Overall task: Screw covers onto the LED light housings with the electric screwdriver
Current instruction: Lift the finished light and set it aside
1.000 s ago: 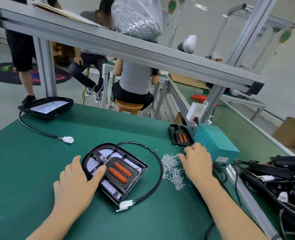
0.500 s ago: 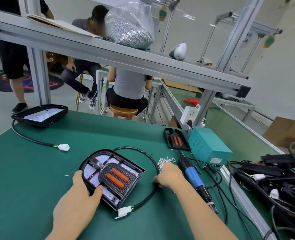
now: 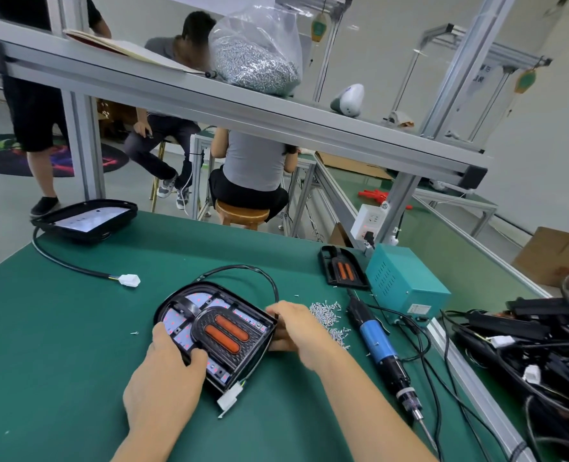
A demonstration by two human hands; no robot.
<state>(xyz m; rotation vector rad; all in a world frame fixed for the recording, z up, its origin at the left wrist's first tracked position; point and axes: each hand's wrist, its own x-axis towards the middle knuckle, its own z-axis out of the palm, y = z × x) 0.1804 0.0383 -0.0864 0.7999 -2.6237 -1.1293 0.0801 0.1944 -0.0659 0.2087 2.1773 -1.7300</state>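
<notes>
We note the green bench [image 3: 76, 328]: LED housing [image 3: 216, 331] at centre, loose screws [image 3: 326, 315] and screwdriver [image 3: 376, 341] to its right, teal box [image 3: 406, 281] upper right, second housing [image 3: 86, 218] upper left

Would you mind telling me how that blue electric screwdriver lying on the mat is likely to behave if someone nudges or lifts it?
The screwdriver has a round barrel and lies flat on the green mat, so a sideways nudge would probably roll it. Its cord trails off its far end toward the teal box and may tug when lifted. It looks rigid, and likely heavy for its size.
</notes>
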